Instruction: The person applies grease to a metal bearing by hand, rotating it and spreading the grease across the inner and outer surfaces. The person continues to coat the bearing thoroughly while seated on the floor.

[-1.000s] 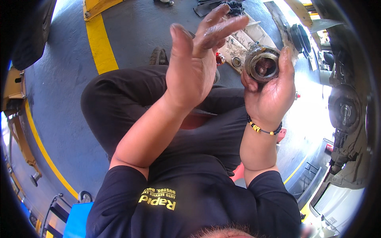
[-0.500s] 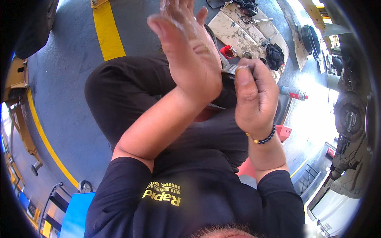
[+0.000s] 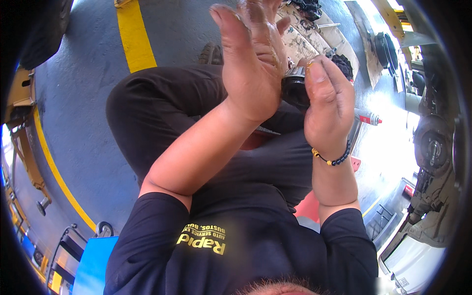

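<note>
My left hand (image 3: 255, 64) is raised with its palm up and its fingers stretched out. Amber, wet-looking grease coats parts of the palm and fingers. In my right hand (image 3: 330, 101) is a roller bearing (image 3: 295, 84), a dark ring with shiny metal rollers along its upper edge. The right thumb and fingers grip the bearing's right side, and its left side lies against the edge of my left palm. A beaded bracelet (image 3: 339, 160) circles my right wrist. The tips of the left fingers run out of the top of the view.
Stained cardboard (image 3: 297, 37) lies ahead with dark cloths and metal parts on it. A spray can (image 3: 368, 117) lies to the right of my right hand. My bent leg (image 3: 147, 103) is under my forearms. At the far right is a greasy wheel hub (image 3: 434, 143).
Both hands have shifted right. The bearing now shows more fully between them, beside the left palm. My right fingers have straightened somewhat along its side.
</note>
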{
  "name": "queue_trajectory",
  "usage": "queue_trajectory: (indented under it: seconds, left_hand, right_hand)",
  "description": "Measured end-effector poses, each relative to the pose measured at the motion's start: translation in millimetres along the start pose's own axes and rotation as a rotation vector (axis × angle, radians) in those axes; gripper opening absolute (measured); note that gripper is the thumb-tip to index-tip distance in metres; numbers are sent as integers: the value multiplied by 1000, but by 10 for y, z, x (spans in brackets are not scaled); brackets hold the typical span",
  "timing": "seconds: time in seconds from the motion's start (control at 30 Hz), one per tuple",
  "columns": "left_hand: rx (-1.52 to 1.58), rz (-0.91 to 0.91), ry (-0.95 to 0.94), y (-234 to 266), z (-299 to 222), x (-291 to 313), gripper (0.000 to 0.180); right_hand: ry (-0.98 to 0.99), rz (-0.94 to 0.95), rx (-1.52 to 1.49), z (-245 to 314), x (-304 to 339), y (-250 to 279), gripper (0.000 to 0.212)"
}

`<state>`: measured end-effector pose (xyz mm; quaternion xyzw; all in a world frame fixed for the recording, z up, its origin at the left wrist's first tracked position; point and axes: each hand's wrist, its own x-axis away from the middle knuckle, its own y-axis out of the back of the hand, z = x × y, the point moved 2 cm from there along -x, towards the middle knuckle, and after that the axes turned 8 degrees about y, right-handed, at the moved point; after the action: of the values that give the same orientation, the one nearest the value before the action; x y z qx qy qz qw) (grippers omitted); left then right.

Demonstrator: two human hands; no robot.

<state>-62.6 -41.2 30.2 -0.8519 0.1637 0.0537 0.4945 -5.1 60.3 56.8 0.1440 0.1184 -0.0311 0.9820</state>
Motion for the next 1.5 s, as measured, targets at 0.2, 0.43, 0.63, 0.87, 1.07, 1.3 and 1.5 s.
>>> queue_trajectory:
  seconds: [0.2,0.43,0.63,0.87,1.07,1.3,1.5]
  left_hand:
    - [61,-20,34,22,11,-28,100]
    - [10,56,51,9,69,76,101]
    - [-87,52,36,59,105,-16,99]
    - [290,17,248,262,206,-87,90]
    - [389,-5,319,69,121,-14,88]
    - [635,109,301,125,234,6,83]
    - [551,-26,380,-145,63,61,86]
  right_hand:
    - [-138,155,-155,122,66,65,32]
    - [105,-28,223,-111,-100,83,35]
    - [-50,269,170,-53,-63,145,32]
    - [-424,184,-725,-213,133,458,52]
    - [-109,85,-750,-368,228,517,47]
    - [301,-113,-516,-504,126,559,49]
    - [375,-305,-186,-471,70,312,46]
